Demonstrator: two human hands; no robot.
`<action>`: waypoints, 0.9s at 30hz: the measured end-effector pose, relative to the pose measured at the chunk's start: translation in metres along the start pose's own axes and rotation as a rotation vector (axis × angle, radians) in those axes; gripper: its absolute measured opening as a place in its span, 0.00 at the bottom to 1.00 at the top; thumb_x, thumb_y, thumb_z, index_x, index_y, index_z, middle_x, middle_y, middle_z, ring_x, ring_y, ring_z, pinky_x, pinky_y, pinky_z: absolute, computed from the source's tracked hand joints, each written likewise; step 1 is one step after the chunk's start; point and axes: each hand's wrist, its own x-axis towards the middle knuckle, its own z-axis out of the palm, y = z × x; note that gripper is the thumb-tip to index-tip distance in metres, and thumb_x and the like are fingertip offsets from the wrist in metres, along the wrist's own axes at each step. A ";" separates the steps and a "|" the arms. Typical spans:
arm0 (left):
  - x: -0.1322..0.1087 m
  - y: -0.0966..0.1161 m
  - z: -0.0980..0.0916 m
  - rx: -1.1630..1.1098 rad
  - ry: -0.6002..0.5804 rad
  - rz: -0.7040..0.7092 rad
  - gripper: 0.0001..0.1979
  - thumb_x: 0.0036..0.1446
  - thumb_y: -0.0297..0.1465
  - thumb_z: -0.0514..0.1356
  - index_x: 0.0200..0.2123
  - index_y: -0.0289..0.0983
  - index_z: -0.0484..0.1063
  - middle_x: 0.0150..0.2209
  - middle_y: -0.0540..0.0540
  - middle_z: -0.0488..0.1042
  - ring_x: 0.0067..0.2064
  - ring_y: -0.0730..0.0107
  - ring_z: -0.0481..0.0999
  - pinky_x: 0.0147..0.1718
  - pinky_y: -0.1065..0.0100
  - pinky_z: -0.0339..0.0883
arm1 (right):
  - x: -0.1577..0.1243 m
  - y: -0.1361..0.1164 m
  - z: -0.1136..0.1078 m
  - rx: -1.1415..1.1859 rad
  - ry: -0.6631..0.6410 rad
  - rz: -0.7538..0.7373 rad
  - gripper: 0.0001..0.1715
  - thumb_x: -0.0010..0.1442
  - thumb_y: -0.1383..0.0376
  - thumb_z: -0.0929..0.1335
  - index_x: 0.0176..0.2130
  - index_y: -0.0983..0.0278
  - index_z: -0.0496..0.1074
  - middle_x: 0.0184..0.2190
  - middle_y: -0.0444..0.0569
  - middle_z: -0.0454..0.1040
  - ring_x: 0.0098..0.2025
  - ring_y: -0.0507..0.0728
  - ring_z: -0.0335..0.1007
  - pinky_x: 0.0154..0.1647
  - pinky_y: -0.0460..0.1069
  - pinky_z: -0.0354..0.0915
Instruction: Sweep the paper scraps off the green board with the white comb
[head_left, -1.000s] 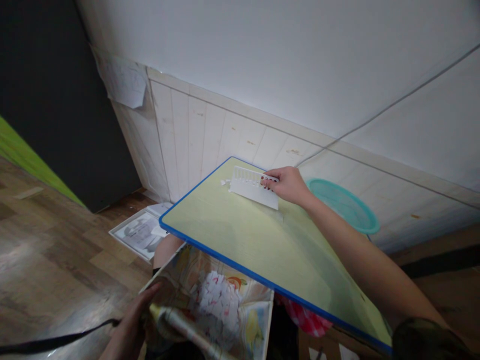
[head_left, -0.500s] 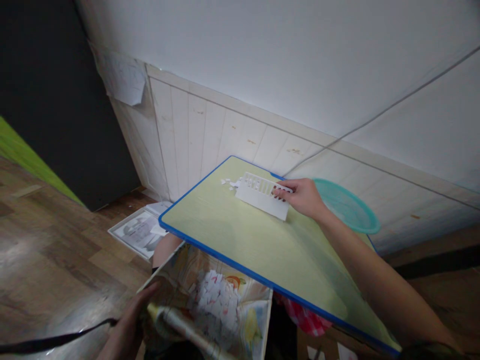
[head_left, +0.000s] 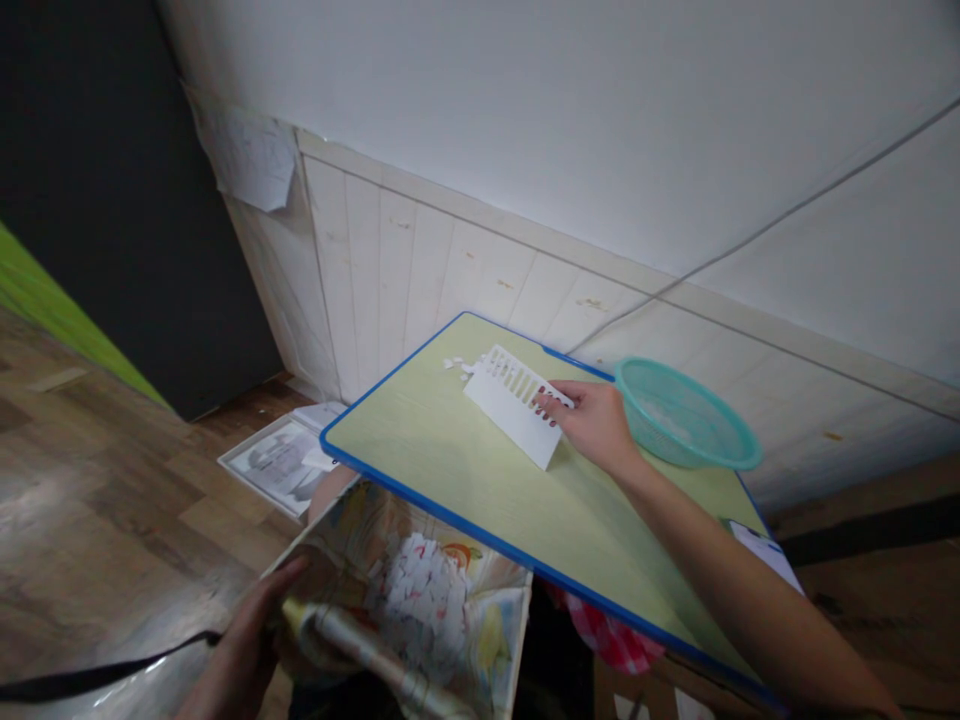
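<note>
My right hand (head_left: 600, 425) is closed on the right end of a white card with a row of slots (head_left: 517, 415), which is held tilted on the yellow-green tabletop (head_left: 442, 450). Small white paper scraps (head_left: 454, 364) lie by the card's far left end. Below the table's front edge, my left hand (head_left: 259, 620) grips the left rim of an open box with a fruit-patterned lining (head_left: 491, 640). A heap of white paper pieces (head_left: 426, 595), some with red marks, rests inside the box.
A turquoise plastic basket (head_left: 742, 445) stands at the table's right rear, near my right forearm. White panelled wall (head_left: 420, 250) runs behind. On the floor at left sits a shallow white box with papers (head_left: 277, 465). A red checked cloth (head_left: 611, 630) hangs under the table.
My right hand has drawn its end of the slotted card leftward and toward me, so the card lies at a steeper angle. My left hand and the box have shifted slightly left.
</note>
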 end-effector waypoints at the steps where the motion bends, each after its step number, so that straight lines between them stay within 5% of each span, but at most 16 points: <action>1: 0.001 -0.002 -0.002 -0.007 0.000 -0.003 0.12 0.50 0.41 0.65 0.38 0.45 0.81 0.48 0.49 0.81 0.59 0.44 0.72 0.55 0.55 0.68 | -0.001 0.000 -0.001 0.005 0.012 -0.003 0.13 0.59 0.62 0.69 0.41 0.60 0.83 0.30 0.47 0.84 0.31 0.58 0.79 0.30 0.48 0.67; 7: 0.002 0.001 -0.002 -0.013 -0.006 -0.065 0.13 0.50 0.42 0.65 0.38 0.46 0.81 0.49 0.49 0.81 0.58 0.46 0.72 0.48 0.59 0.72 | -0.004 0.002 -0.007 -0.134 0.132 0.010 0.15 0.59 0.62 0.68 0.42 0.63 0.83 0.31 0.50 0.84 0.31 0.59 0.79 0.31 0.49 0.67; 14: 0.001 -0.002 0.004 -0.019 0.026 -0.010 0.12 0.52 0.42 0.63 0.37 0.45 0.81 0.48 0.48 0.81 0.59 0.44 0.71 0.56 0.53 0.66 | 0.003 0.004 0.005 -0.069 0.065 0.028 0.14 0.59 0.62 0.68 0.40 0.62 0.83 0.30 0.49 0.83 0.32 0.59 0.79 0.30 0.48 0.66; 27: -0.007 0.014 0.008 -0.030 0.009 -0.063 0.12 0.51 0.40 0.65 0.37 0.44 0.81 0.41 0.49 0.84 0.50 0.47 0.79 0.43 0.57 0.75 | 0.040 0.003 0.023 0.030 -0.017 -0.129 0.13 0.59 0.62 0.70 0.42 0.63 0.83 0.34 0.48 0.84 0.32 0.57 0.78 0.32 0.48 0.67</action>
